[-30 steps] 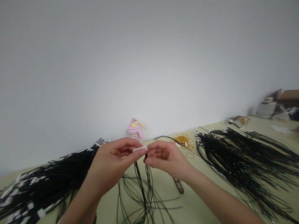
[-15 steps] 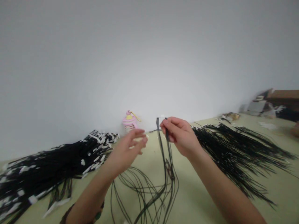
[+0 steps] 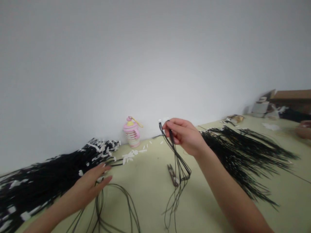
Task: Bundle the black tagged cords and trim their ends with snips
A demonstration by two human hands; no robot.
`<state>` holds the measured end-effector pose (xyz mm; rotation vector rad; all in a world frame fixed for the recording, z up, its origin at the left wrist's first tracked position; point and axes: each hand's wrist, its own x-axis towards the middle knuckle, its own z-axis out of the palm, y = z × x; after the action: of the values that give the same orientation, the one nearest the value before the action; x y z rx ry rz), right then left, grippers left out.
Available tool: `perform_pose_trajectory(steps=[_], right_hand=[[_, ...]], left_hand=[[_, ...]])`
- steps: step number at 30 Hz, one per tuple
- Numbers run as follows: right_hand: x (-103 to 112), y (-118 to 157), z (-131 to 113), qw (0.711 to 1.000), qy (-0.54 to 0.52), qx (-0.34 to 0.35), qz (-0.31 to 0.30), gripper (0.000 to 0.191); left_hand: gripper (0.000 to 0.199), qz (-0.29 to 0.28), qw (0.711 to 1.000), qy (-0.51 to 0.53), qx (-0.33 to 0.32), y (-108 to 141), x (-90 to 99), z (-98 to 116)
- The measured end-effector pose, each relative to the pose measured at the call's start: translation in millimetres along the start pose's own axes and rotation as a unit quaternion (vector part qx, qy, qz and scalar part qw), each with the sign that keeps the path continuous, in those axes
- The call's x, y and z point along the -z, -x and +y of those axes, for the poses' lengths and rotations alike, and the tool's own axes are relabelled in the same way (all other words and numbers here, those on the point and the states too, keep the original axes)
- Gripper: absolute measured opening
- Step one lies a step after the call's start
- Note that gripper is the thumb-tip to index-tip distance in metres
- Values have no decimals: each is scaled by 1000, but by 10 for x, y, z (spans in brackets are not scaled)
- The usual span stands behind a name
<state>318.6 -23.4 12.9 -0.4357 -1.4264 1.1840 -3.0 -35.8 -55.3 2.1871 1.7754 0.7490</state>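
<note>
My right hand [image 3: 183,134] is closed in a pinch on a bundle of thin black wires [image 3: 179,160], raised above the table. Small pale end pieces [image 3: 160,121] show at the top of the bundle, beside my fingertips. The wires hang down in loops, crossing in front of small thread snips [image 3: 172,174] lying on the table. On the left, my left hand [image 3: 91,183] has thumb and fingers apart. It is over looped black wires [image 3: 128,197], near the edge of a large heap of black wires [image 3: 55,174] with white ends. Whether it touches them I cannot tell.
A pink and white cup [image 3: 132,134] stands by the wall. Small white pieces [image 3: 130,156] are scattered before it. More black wires [image 3: 233,152] are spread on the right of the table [image 3: 145,181]. Another person's hand [image 3: 303,129] is at the far right edge.
My left hand has moved left and down, away from my right hand to the looped wires. The right hand keeps its pinch; its wires now hang apart from the loops on the left.
</note>
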Motion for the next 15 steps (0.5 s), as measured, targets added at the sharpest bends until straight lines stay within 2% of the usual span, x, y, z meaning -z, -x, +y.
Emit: perform_pose_trajectory(steps=[2,4,6,7,10,15], right_hand=[[-130,0,93,999,1,-25,-33,21],[-233,23,156,998,5,-43,-55,24],[-293,57,180,996,12,-51,-73,26],[-310,75,180,995,19,-52,-83,27],[-336,112,163,989,67,-59,-120,30],[-352,117,187,968,120,-101,-196,31]], left_hand=[[60,-3,994,100,-34,-194,66,476],[61,-20,974,211,-82,-304,42,947],[52,-26,950,285,-127,-310,-22,1296],[44,-9,940,311,-139,-283,-50,1404],[28,65,920,363,-135,-171,-58,1466],[20,237,874,415,-84,-134,187,1195]])
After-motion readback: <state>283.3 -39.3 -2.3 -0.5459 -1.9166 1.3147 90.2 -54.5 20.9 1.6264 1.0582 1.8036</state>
